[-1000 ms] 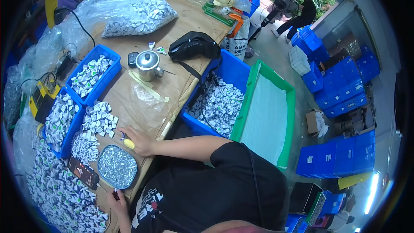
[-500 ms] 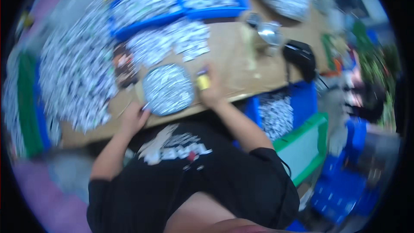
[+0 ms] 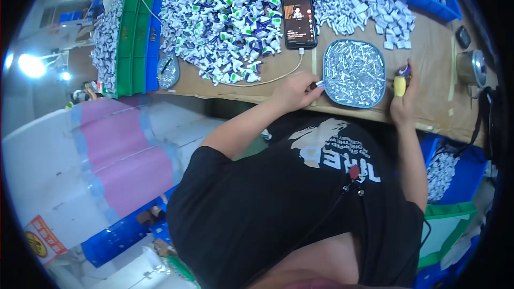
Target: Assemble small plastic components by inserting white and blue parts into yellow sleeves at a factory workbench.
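Note:
A rounded square grey-blue tray (image 3: 325, 88) filled with small shiny metal pins (image 3: 354, 72) lies near the table's front edge. At its left side, my left hand (image 3: 296, 92) is closed in a pinch on a small white piece (image 3: 319, 83). To the right of the tray, my right hand (image 3: 408, 99) grips a small purple piece (image 3: 405, 69) between thumb and index finger. A yellow cover (image 3: 400, 86) appears to wrap the thumb. The fine shape of both held pieces is too small to make out.
A large heap of white, purple and green pieces (image 3: 219, 21) lies left of a lit phone (image 3: 300, 18) with a cable. Small white parts (image 3: 388, 16) lie behind the tray, before blue bins (image 3: 428, 1). A metal cup (image 3: 471, 68) stands at right, green and blue crates (image 3: 134, 37) at left.
The view has swung left, so the table and tray appear farther right. Both hands keep about the same places beside the tray, and their grips look the same.

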`<action>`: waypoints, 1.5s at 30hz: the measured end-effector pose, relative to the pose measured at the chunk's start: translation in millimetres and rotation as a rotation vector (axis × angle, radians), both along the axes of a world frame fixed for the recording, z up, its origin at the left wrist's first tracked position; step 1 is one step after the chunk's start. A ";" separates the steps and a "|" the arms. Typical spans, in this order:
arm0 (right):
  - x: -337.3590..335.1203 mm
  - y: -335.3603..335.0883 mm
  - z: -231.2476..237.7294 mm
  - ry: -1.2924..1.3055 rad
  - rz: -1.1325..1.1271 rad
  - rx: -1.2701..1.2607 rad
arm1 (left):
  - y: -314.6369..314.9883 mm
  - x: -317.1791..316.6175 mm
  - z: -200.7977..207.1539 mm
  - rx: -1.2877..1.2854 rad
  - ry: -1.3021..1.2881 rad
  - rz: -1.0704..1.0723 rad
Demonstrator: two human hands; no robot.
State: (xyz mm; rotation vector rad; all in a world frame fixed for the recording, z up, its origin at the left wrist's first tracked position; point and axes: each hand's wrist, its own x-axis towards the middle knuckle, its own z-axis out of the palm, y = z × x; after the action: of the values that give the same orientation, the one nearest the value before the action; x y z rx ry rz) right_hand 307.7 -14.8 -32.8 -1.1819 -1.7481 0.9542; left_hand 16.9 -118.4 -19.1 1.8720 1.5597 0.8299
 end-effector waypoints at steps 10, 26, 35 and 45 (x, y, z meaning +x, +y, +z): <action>1.6 -3.6 -14.6 0.075 0.010 -0.041 | -3.3 -3.5 -3.6 0.023 0.016 -0.008; 2.3 0.2 -13.4 -0.016 -0.015 -0.057 | -3.7 -9.1 -9.3 0.056 -0.008 0.000; -5.6 -6.9 -10.7 -0.035 -0.053 0.082 | -10.7 -12.3 -14.3 0.171 -0.019 -0.002; 3.7 10.9 -32.0 0.002 -0.039 0.082 | -0.2 -8.7 -25.1 0.170 -0.251 0.262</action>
State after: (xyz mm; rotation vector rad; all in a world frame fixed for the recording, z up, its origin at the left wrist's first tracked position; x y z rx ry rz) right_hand 311.4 -3.9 -64.7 -1.1582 -1.7398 0.8528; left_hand 8.2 -118.5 -44.2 1.6178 1.6355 1.2973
